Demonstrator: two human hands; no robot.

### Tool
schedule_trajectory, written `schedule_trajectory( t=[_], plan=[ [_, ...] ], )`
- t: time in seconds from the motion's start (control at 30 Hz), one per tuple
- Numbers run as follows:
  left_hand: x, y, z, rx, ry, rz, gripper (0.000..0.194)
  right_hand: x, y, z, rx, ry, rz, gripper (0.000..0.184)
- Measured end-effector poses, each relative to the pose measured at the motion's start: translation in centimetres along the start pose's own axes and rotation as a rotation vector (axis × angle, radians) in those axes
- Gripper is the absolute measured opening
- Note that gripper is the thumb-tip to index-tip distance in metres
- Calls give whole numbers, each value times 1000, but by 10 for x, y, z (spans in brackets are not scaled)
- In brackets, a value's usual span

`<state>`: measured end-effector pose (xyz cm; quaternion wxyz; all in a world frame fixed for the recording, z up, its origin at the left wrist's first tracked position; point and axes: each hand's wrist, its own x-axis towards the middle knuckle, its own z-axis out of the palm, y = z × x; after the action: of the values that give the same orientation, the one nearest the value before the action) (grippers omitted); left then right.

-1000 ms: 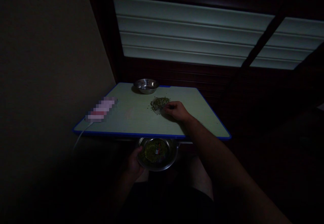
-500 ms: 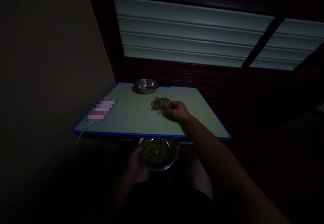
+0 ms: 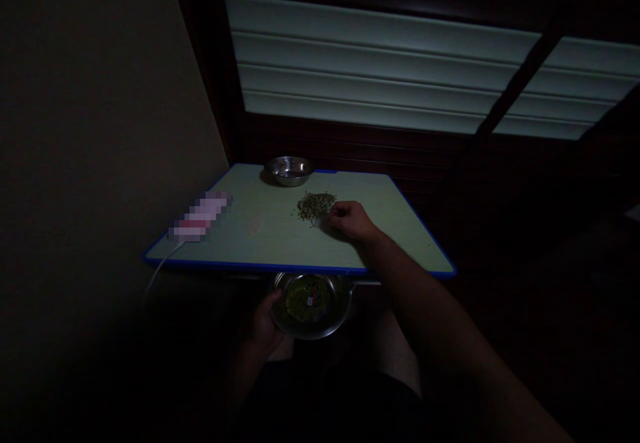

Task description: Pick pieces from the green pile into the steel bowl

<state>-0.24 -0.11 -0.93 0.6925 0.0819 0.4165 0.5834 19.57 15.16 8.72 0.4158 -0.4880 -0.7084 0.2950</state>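
In dim light, my left hand (image 3: 267, 323) grips the left rim of a wide metal bowl (image 3: 327, 331) just below the table's front edge. Greenish small grains (image 3: 295, 299) lie inside that bowl, with a small red-and-white item (image 3: 311, 298) among them. My right hand (image 3: 353, 220) is over the table, its fingers pinched together at the right side of a loose pile of brownish-green grains (image 3: 314, 204). A pale, see-through patch shows by the fingertips; what they hold, if anything, I cannot make out.
The pale table (image 3: 280, 246) has a blue edge. A second metal bowl (image 3: 289, 179) stands at its back left. At the left lies a blurred-out pink object (image 3: 200, 217) with a white cable (image 3: 161, 266). Dark wood with slatted panels (image 3: 370, 69) rises behind.
Almost nothing differs. My right hand stays pinched at the edge of the pile with only a tiny shift, and my left hand still holds the bowl.
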Motion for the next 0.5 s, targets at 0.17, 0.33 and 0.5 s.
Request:
schedule_trajectory(
  t=[0.17,0.33,0.5],
  plan=[
    [-1,0,1,-6,-6,0,19,0,0,1,11,0,2,12],
    [-1,0,1,-27,-7,-6,20,-1,-2,1,-16,31,5,10],
    [-2,1,2,-13,7,-8,20,-1,-2,0,-12,-1,-17,12]
  ],
)
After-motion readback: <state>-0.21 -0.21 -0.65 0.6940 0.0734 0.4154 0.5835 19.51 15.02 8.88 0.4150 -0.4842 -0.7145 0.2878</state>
